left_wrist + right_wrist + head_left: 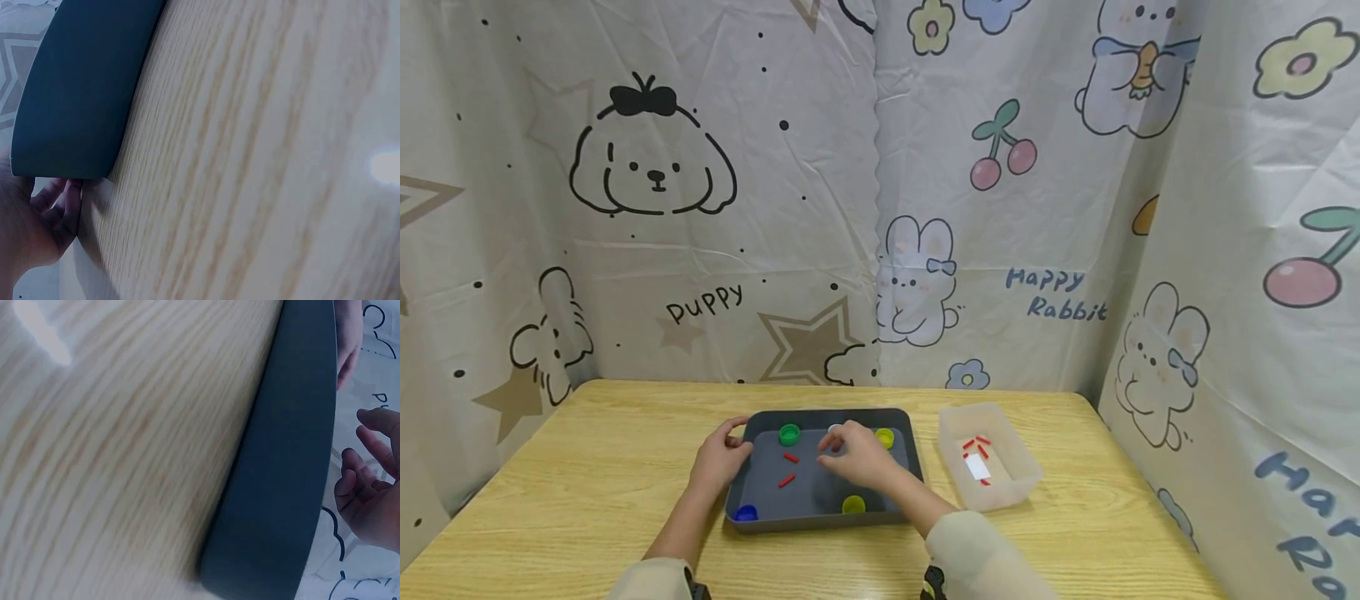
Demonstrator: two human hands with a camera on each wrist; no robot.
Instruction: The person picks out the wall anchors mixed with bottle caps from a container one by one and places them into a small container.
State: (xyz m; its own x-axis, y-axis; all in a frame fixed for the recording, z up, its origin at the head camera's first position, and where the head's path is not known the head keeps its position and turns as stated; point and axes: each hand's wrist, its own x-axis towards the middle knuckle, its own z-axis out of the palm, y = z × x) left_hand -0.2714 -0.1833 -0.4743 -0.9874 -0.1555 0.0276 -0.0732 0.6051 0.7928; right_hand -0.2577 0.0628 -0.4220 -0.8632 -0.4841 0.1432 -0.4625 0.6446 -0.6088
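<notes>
On the table lies a dark grey tray (820, 522) with small round caps in it. A green cap (789, 434) is at the back left, a blue cap (746, 513) in the front left corner, one yellow cap (884, 437) at the back right and another yellow cap (853, 505) in front. Two short red sticks (787, 481) lie on the tray floor. My left hand (720, 458) holds the tray's left wall. Above the tray hovers my right hand (857, 456), thumb and index finger apart, nothing visible between them. It partly hides a white cap (834, 428).
A translucent plastic bin (1011, 493) stands right of the tray, holding several red sticks (982, 451) and a white rectangular piece (977, 467). The wood-grain table (625, 442) ends at a printed curtain (775, 250) behind and at both sides.
</notes>
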